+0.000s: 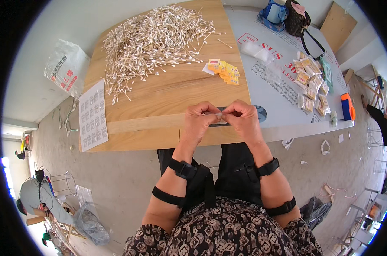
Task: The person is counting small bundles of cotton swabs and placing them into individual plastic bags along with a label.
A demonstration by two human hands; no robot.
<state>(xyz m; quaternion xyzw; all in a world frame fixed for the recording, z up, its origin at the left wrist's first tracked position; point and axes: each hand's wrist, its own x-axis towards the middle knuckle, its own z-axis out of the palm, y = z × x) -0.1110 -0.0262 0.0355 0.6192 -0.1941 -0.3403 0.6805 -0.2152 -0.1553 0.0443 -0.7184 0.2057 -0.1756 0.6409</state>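
Note:
Over the table's front edge, my left hand point(199, 121) and my right hand point(244, 120) meet with fingertips pinched together. A small whitish thing point(219, 115) shows between them, too small and covered to name. Under the hands lies a dark, rounded strip point(261, 113), partly hidden by the fingers. Beyond them, a spread of small yellow cards point(230, 73) rests on the wooden board point(168, 96). A large heap of cotton swabs point(155, 38) covers the far left of the board, with one loose swab point(224, 43) to its right.
To the right, several small clear packs point(313, 83) lie on a film-covered surface point(261, 91), beside an orange and blue object point(348, 107). Clear bags point(257, 51), a blue bottle holder point(273, 15) and a dark bag point(296, 19) sit farther back. A printed sheet point(93, 115) overhangs the left edge.

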